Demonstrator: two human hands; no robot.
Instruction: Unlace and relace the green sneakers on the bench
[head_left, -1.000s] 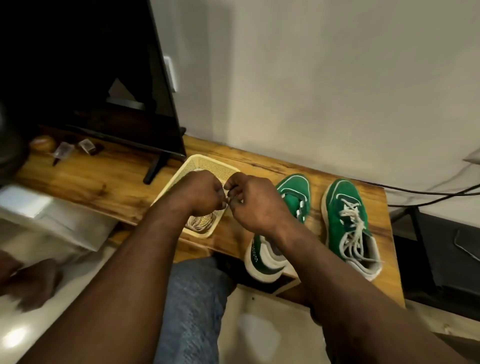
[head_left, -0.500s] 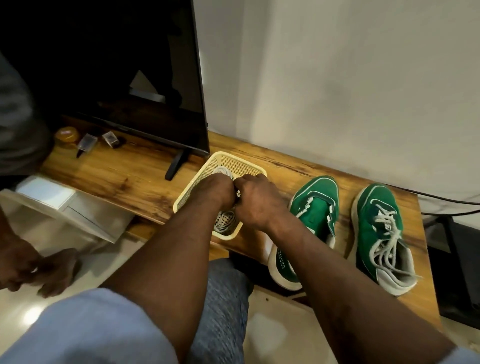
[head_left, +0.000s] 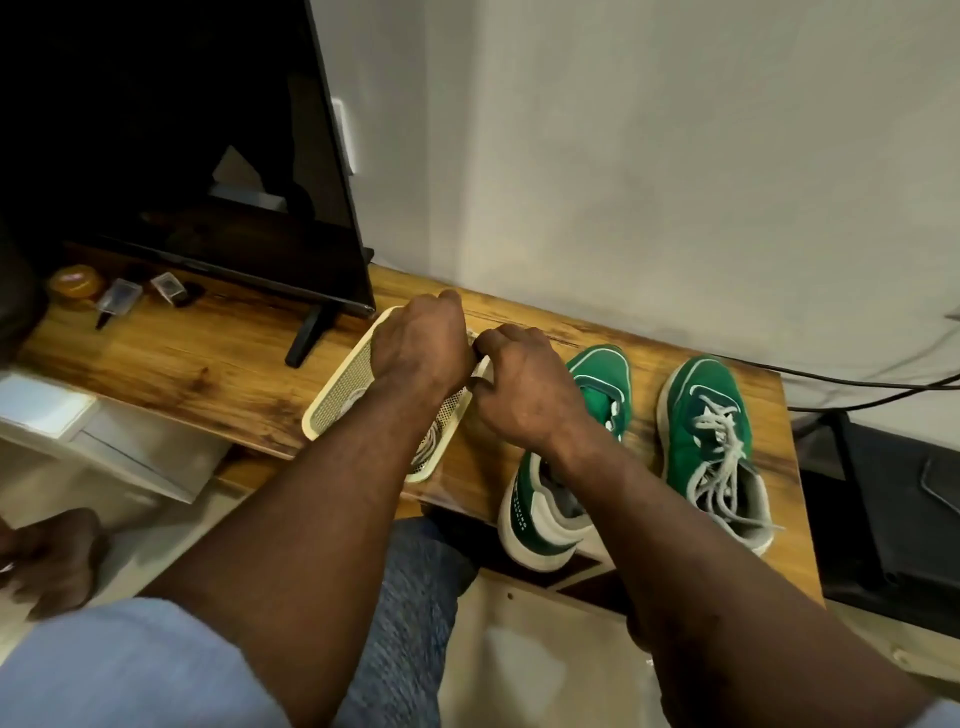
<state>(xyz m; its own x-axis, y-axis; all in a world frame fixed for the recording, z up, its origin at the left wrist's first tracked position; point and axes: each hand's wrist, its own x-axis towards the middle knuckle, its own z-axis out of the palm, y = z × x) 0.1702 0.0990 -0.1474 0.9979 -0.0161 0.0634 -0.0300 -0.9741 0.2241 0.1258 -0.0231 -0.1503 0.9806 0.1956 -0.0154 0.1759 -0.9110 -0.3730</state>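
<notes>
Two green sneakers stand on the wooden bench (head_left: 208, 374), toes toward the wall.

Head view: the unlaced sneaker (head_left: 597, 379) sits at 3 o'clock of a cream mesh basket (head_left: 337, 395), with its heel overhanging the front edge. The laced sneaker (head_left: 701, 415) is at its 3 o'clock, laces loose.

Both hands meet over the basket's 3 o'clock rim, judged so that the shoelace (head_left: 428, 449) collects in the basket rather than on the floor. The right hand (head_left: 519, 389) pinches a pale strand between thumb and forefinger. The left hand (head_left: 421, 348) is curled, back to the camera. Its fingertips are hidden, so its grip cannot be confirmed.

The left forearm covers much of the basket, and only part of the coil shows. The right wrist screens some eyelets of the unlaced sneaker. A television (head_left: 182, 130) stands at the basket's 10 o'clock, cut off at the top.
</notes>
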